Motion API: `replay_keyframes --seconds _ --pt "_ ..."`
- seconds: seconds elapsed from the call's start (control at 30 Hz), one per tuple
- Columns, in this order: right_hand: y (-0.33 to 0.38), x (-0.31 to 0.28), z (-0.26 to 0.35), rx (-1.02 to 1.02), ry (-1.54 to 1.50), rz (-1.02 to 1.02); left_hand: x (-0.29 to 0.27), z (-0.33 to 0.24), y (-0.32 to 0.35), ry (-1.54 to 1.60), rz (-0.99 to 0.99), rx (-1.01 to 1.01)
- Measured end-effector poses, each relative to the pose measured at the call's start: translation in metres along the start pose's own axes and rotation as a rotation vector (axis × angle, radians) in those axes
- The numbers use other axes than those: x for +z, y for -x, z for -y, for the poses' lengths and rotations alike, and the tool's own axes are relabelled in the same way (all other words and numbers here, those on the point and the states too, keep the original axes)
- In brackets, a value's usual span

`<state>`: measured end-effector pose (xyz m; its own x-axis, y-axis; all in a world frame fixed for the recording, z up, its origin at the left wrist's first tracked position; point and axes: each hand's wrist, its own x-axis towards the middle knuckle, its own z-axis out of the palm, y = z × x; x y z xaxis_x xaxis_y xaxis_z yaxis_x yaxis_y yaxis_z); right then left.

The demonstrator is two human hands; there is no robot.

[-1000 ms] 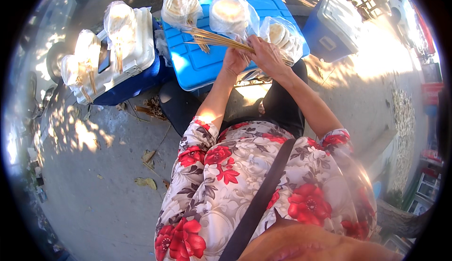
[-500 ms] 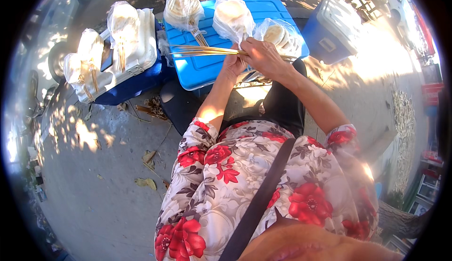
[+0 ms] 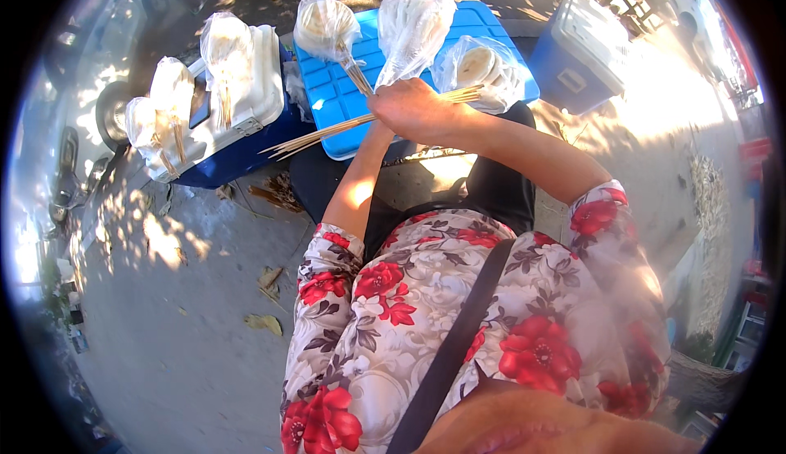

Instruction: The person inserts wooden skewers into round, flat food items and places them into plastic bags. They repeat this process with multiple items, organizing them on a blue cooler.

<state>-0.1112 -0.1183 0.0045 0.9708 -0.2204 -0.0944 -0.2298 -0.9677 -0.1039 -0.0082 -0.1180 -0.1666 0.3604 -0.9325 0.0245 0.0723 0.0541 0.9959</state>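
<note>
Right hand (image 3: 407, 110) curled closed, seemingly round the gathered neck of the clear bag (image 3: 416, 24), thin sticks (image 3: 332, 132) crossing beneath; left hand (image 3: 381, 130) mostly hidden, grip impossible to tell!

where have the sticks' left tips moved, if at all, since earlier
Yes: against the blue lid, the sticks have swung their left tips toward the person, beyond its near-left corner.

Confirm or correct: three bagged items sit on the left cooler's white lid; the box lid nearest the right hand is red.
Wrong colour: the head view shows the box lid nearest the right hand is blue. Three bagged items sit on the left cooler's white lid.
</note>
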Motion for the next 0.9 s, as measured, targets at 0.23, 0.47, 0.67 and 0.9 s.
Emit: replay_keyframes --seconds 0.23,0.47,0.67,0.9 --pt "-0.037 -0.074 -0.014 -0.109 -0.154 -0.038 -0.057 -0.094 0.020 -1.399 -0.140 0.681" --pt "-0.026 -0.130 -0.070 -0.108 -0.627 0.228 -0.082 -0.188 0.056 -1.249 0.128 1.088" --pt "0.014 -0.124 -0.049 0.012 -1.302 0.174 -0.066 -0.162 0.100 -0.707 0.082 0.802" --pt "0.035 -0.032 -0.043 0.042 -1.877 -0.413 0.002 -0.148 0.084 0.627 0.062 0.273"
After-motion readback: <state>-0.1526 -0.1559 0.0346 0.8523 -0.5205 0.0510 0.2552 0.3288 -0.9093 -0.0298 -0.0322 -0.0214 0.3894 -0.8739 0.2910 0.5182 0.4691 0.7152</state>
